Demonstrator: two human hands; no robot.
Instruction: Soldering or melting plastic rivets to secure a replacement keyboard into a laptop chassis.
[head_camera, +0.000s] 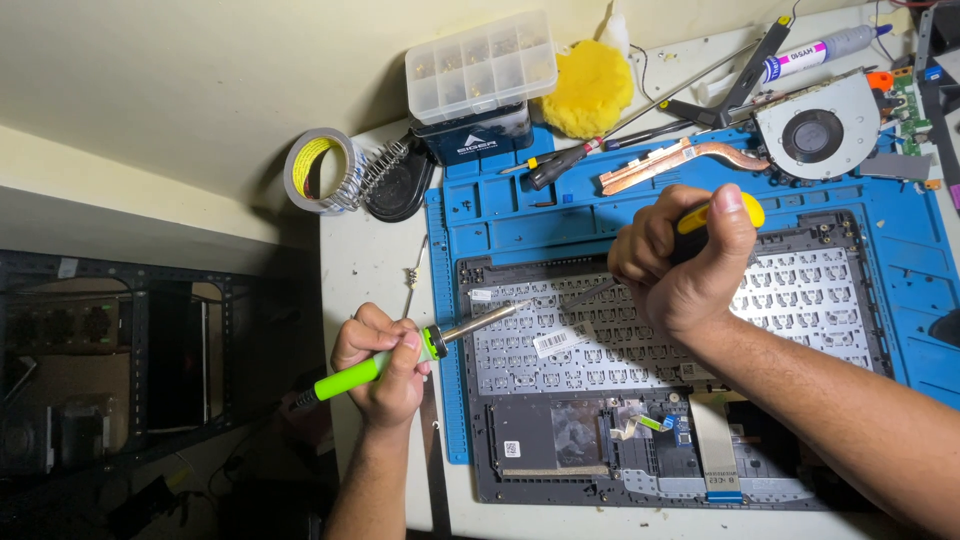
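Gripping a green-handled soldering iron (400, 355) in left hand (385, 365), fingers clamped round the handle, metal tip angled over the upper left of the keyboard's bare underside. Right hand (685, 260) closed tight on a yellow-handled screwdriver (725, 212), shaft slanting down-left to the same patch, near the iron's tip. Both tools met over the opened laptop shell (660, 350), which lay on the blue repair mat (560, 215).

Risks, as judged:
- Could have scorched or melted plastic near the tip if the iron drifted; cause: shallow angle, long reach over the panel.
- Could have gouged the metal backing or slipped toward the ribbon cable (712, 440) lower down if the screwdriver was levered hard.
- Could have burned right-hand knuckles, hands being near each other.
- Iron's cord ran off the table edge; a snag would have jerked the tip.

Counted:
- 1 soldering iron, 1 coil stand (385, 165) beside it, unoccupied.
- 1 tape roll (318, 170), left of stand.
- 1 clear compartment box (480, 65) stacked on a dark box.
- 1 yellow sponge-like pad (595, 90).
- 1 cooling fan (815, 130) with 1 copper heat pipe (680, 160), resting on the mat's top edge.
- 1 spare dark-handled screwdriver (560, 162) on the mat.
- 1 white tube or pen (820, 50), top right.
- 2 hands, both occupied.
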